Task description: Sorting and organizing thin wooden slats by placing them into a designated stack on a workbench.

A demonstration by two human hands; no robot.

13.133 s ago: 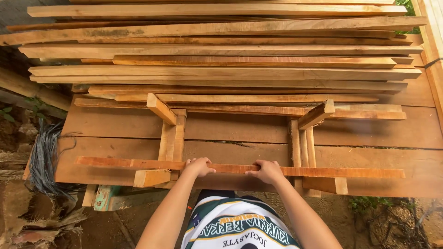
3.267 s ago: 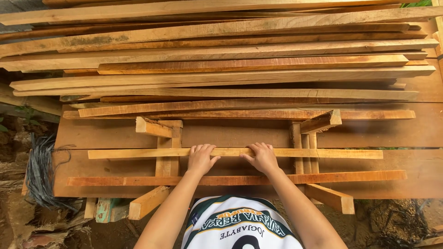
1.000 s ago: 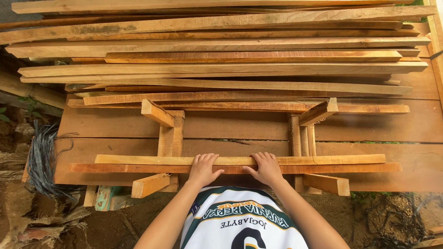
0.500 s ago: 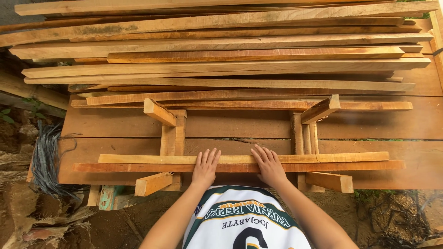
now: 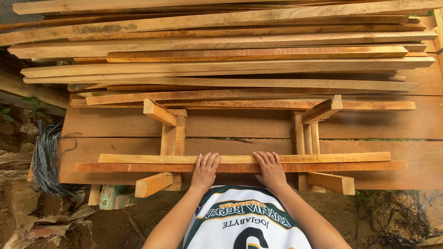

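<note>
Seen from above: left hand (image 5: pixel 205 171) and right hand (image 5: pixel 270 168) laid flat, fingers spread and pointing away from the body, palms pressed down on a pair of long slats, gripping nothing. Under the fingertips, a pale slat (image 5: pixel 323 158); under the palms, just beside it and touching along its length, a reddish slat (image 5: pixel 369 166), slightly longer at both ends. Both slats stretched crosswise over two upright wooden supports: left support (image 5: pixel 173 138) and right support (image 5: pixel 305 138), each topped at the far end by a short angled block and footed at the near end by another block jutting out past the slats. Beneath all this, a bench of wide planks (image 5: pixel 115 127). Farther off, filling the upper part of the view, a stack of long rough-sawn boards (image 5: pixel 230 50) lying roughly parallel to the slats. At the left edge of the bench, a bundle of dark strapping (image 5: pixel 46 159) hanging down over bare earth. At the bottom of the view, a white and green jersey (image 5: pixel 244 221) between the forearms.
</note>
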